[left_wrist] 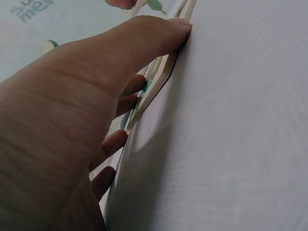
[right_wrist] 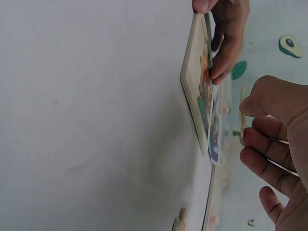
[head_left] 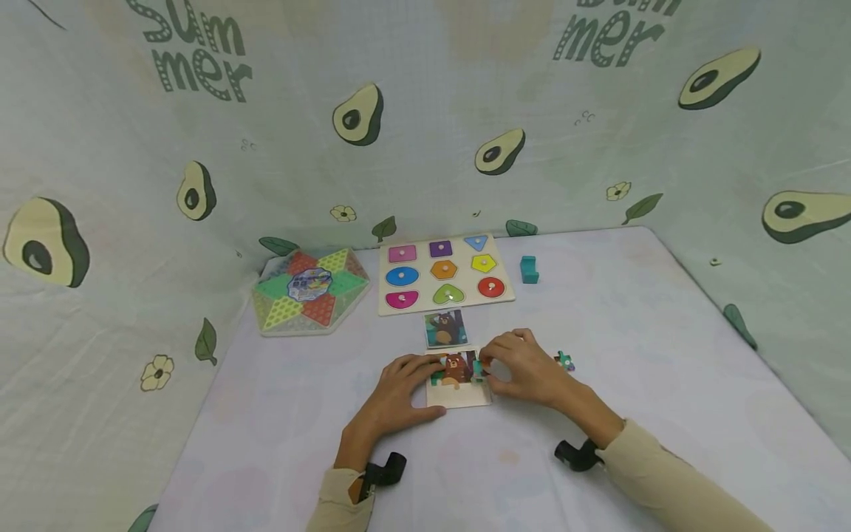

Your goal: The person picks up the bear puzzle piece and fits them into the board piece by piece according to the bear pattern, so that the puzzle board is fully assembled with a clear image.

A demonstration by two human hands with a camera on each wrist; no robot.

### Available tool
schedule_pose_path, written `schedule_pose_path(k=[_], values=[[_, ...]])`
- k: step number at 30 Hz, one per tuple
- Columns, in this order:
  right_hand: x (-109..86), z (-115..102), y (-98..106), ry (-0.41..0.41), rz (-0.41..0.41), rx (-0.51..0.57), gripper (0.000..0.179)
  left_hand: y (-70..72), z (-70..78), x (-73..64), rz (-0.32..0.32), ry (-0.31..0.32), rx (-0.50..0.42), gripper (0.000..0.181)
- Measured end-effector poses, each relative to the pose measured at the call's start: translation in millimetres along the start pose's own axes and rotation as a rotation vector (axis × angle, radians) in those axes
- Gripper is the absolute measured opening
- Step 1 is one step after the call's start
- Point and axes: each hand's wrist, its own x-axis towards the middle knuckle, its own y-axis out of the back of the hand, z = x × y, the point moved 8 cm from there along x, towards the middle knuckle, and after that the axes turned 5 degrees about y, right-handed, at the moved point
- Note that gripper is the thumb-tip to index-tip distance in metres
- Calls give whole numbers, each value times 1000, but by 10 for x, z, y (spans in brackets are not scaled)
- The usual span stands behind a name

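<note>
Lying at the far left of the white tabletop: a flat hexagonal box with red, green and yellow triangles, a blue label sitting at its centre.

Next, the left hand, in a beige sleeve: fingers spreading, thumb standing apart, both resting on a pale wooden puzzle tray. Thumb pressing on the near edge, fingertips touching the pieced part.

The tray: lying flat before the person; a brown bear picture filling its upper part, bare wood showing along the lower strip.

Just beyond the tray: a small square card, showing a brown bear against green and blue.

Behind the card: a cream wooden shape board, carrying nine knobbed coloured shapes in three rows, among them a green heart and a red circle.

At the tray's right end: a small teal-and-orange puzzle piece, being held apart from the tray. The right hand is pinching it between thumb and forefinger, the other fingers fanning loosely.

Beyond, right of the shape board: a teal block, standing alone.

Farthest right: a loose teal puzzle piece, lying just beside the right hand.
</note>
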Motion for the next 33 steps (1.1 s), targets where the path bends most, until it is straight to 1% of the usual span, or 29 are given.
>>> schedule_pose_path(k=[8, 14, 20, 25, 33], values=[[71, -109, -80, 27, -29, 0, 30, 7, 5, 7, -6, -12, 8, 75], [112, -187, -140, 55, -33, 11, 33, 2, 3, 13, -13, -18, 11, 75], [147, -235, -202, 64, -42, 8, 30, -5, -4, 16, -26, -14, 8, 76], [178, -280, -242, 91, -36, 10, 28, -5, -13, 9, -31, -5, 2, 77], [223, -354, -299, 116, -27, 38, 25, -7, -27, 4, -21, -11, 6, 77]])
